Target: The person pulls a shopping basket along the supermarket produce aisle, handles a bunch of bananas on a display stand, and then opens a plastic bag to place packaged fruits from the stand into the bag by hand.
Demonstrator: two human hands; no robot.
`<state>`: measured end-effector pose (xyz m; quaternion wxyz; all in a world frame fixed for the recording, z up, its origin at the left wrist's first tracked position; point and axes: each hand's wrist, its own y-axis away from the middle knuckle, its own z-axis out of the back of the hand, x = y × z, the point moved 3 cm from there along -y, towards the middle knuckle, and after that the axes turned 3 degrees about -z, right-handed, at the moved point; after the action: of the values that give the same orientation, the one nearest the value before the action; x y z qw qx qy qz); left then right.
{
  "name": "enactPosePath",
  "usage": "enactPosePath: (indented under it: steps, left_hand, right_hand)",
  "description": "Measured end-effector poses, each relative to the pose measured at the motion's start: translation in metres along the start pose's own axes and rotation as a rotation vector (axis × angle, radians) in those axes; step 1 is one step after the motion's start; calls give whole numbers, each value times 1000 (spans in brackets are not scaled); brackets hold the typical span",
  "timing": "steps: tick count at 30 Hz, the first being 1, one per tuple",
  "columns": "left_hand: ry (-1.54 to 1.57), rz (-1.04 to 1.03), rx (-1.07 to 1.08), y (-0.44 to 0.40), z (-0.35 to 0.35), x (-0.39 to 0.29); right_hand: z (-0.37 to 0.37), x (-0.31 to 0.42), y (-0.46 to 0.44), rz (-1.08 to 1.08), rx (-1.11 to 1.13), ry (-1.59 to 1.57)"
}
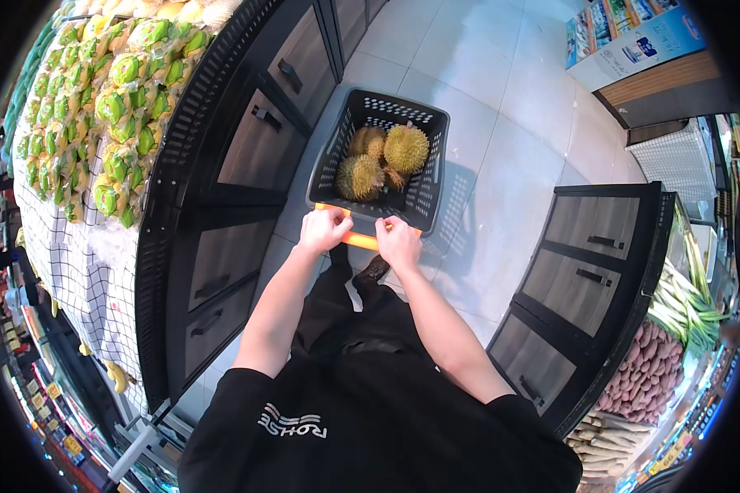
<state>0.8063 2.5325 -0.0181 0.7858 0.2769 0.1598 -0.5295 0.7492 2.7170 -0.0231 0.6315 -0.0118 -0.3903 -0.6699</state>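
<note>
A dark grey shopping basket (437, 131) with perforated walls is in front of my legs, over the tiled floor. Several spiky durians (405, 148) lie in it, one of them partly covered by the others. Across the basket's near side runs an orange handle (360, 241). My left hand (326, 228) is closed around the handle's left part. Toward its right end, my right hand (398, 241) grips the same handle with fingers curled. Whether the basket touches the floor, I cannot tell.
Black cabinets (238, 156) with a stand of wrapped green-and-yellow produce (123, 107) line the left. A lower cabinet (588, 255) stands right, beside sweet potatoes (645, 370) and leeks (686, 296). Boxed goods (641, 45) are at the far right. Pale floor tiles (501, 156) stretch between.
</note>
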Motion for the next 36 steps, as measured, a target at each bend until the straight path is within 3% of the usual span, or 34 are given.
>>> enactPosePath:
  steps: [24, 36]
  left_hand:
    - [25, -129, 96, -159, 33, -31]
    - [49, -122, 104, -185, 39, -35]
  right_hand:
    - [47, 59, -132, -24, -116, -19]
    - [52, 66, -157, -80, -74, -19]
